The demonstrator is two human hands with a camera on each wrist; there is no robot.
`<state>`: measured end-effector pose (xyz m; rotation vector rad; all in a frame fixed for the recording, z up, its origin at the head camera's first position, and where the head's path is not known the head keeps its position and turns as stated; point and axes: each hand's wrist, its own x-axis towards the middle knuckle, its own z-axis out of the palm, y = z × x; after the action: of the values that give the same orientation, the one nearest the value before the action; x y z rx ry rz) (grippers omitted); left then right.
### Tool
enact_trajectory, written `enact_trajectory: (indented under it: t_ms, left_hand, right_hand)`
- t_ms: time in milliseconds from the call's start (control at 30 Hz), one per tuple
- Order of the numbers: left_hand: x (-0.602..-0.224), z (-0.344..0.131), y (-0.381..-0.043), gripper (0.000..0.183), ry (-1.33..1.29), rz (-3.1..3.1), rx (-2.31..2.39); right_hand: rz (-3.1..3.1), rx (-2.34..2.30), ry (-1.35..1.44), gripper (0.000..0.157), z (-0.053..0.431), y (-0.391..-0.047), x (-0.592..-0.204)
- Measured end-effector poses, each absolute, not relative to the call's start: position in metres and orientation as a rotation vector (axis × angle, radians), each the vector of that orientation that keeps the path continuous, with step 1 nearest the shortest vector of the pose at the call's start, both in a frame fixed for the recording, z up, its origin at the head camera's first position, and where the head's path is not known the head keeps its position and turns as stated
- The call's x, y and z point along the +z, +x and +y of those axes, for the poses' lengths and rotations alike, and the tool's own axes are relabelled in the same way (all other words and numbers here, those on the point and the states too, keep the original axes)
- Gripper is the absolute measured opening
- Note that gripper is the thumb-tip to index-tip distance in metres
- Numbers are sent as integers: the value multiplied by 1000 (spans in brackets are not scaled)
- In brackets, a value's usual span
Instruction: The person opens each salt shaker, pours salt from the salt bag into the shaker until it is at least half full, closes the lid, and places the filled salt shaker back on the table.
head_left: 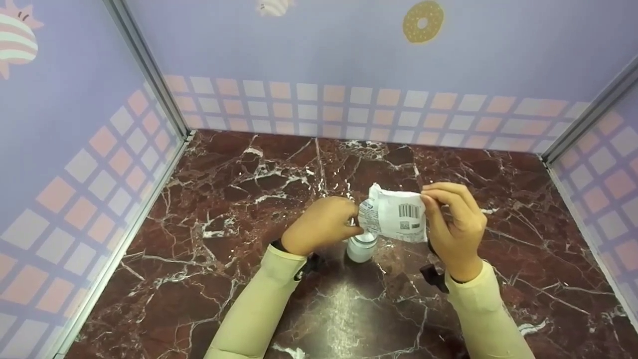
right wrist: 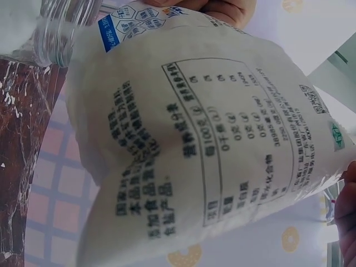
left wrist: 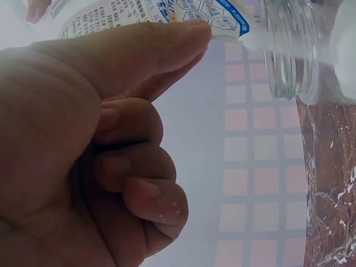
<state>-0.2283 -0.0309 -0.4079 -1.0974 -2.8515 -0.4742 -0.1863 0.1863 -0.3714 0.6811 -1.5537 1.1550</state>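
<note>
A white printed salt bag is tilted over a small clear glass jar standing on the table. The left hand pinches the bag's lower corner between thumb and forefinger, close above the jar mouth; its other fingers curl into the palm in the left wrist view. At the bag's upper end, the right hand pinches the edge with thumb and fingertips. White salt streams from the bag's corner into the jar in the left wrist view. More white salt lies inside the jar in the right wrist view.
White specks are scattered on the dark red marbled table, mostly behind the jar. Purple panels with a checked border enclose the table at the back and both sides, joined by grey metal posts.
</note>
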Motion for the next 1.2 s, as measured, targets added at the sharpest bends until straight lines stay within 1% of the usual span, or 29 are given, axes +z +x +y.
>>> enact_trajectory:
  t_ms: [167,567,767,1200]
  left_hand:
    - [-408,-31,-227,36,-1087,-2855,-486]
    - [-408,-34,-227,40,-1104,-2858,-551]
    - [-409,-35,-228,39,-1090,-2868,-561]
    - [-408,-36,-226,38,-1101,-2877,-526]
  right_hand:
    - [-1558,1146,669,17,185,-184,-368]
    - [-1546,1137,674,13,184,-186,-373]
    - [-1543,1141,672,14,185,-186,-375]
    - [-1554,1147,690,10,188,-191,-380]
